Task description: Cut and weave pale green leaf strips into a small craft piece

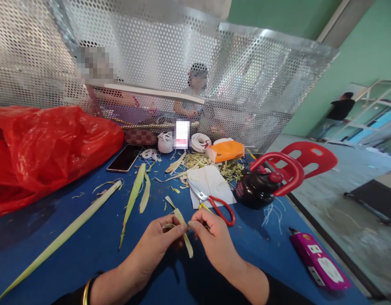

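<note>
My left hand point(168, 233) pinches a pale green-yellow strip of leaf, likely corn husk point(188, 246), between thumb and fingers above the blue table. Close beside it, my right hand point(209, 231) has thumb and forefinger pressed together at the strip's edge; what lies between those fingertips is too small to make out. Just beyond my right hand, red-handled scissors point(219, 205) rest on a white paper sheet point(209, 178). Farther left lie a long leaf point(71, 231) and shorter green leaves point(134, 190), flat on the table.
A red plastic bag point(52, 156) fills the left back. Behind my hands are a phone point(124, 159), white string point(165, 142), an orange packet point(227, 151) and leaf scraps. To the right stand a black jug point(257, 192) and a purple box point(320, 262). Perforated metal sheeting point(151, 51) closes the back.
</note>
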### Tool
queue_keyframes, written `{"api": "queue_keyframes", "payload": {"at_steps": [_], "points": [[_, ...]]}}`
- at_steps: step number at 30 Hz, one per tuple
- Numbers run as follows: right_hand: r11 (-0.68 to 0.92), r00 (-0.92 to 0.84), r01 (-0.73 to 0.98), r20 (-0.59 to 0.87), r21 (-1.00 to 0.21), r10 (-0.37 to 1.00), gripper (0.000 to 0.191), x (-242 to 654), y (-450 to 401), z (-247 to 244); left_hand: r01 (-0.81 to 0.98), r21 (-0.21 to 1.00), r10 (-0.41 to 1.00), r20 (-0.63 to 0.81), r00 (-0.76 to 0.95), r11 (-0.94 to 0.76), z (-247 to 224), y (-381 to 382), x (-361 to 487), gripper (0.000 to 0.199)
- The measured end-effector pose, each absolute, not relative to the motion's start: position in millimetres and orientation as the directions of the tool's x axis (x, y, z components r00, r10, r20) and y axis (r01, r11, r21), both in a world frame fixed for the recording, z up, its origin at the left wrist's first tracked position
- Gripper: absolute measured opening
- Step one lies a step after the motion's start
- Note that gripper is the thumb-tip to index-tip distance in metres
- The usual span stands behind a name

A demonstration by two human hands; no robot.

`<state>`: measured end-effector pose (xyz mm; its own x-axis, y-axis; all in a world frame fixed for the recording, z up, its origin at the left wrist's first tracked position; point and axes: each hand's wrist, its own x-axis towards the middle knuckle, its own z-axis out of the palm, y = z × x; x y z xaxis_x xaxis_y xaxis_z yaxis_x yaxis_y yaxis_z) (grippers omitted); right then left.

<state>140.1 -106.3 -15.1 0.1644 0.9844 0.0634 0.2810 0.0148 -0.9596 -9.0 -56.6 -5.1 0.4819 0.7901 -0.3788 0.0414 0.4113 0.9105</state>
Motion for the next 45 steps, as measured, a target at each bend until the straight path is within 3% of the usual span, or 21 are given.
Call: {"api": "queue_keyframes", "payload": {"at_steps": [8, 13, 21, 30, 35, 41, 45], "points": [[0.068, 0.426, 0.209, 0.154, -0.976, 0.891, 0.016, 148, -104, -16, -0.164, 0.865, 0.785, -0.331, 0.523, 0.474, 0, -56, -10, 0.024], [0.056, 0.267, 0.232, 0.119, -0.971, 0.956, 0.035, 143, -111, -8, -0.208, 0.864, 0.798, -0.298, 0.524, 0.458, 2, -57, -11, 0.023], [0.125, 0.112, 0.374, 0.179, -0.919, 0.978, 0.03, 137, -117, -11, -0.144, 0.919, 0.831, -0.254, 0.495, 0.367, 3, -57, -12, 0.016], [0.24, -0.017, 0.454, 0.261, -0.858, 0.965, 0.03, 138, -120, -10, -0.201, 0.911, 0.854, -0.235, 0.465, 0.36, -2, -61, -9, 0.016], [0.21, 0.046, 0.508, 0.269, -0.836, 0.962, 0.029, 141, -119, -10, -0.182, 0.896, 0.823, -0.271, 0.499, 0.406, -1, -56, -12, 0.02], [0.134, 0.188, 0.494, 0.256, -0.859, 0.948, 0.022, 145, -114, -8, -0.202, 0.848, 0.78, -0.323, 0.537, 0.49, 2, -53, -14, 0.044], [0.117, 0.204, 0.471, 0.237, -0.874, 0.95, 0.021, 145, -114, -9, -0.155, 0.85, 0.773, -0.364, 0.519, 0.504, 1, -54, -14, 0.049]]}}
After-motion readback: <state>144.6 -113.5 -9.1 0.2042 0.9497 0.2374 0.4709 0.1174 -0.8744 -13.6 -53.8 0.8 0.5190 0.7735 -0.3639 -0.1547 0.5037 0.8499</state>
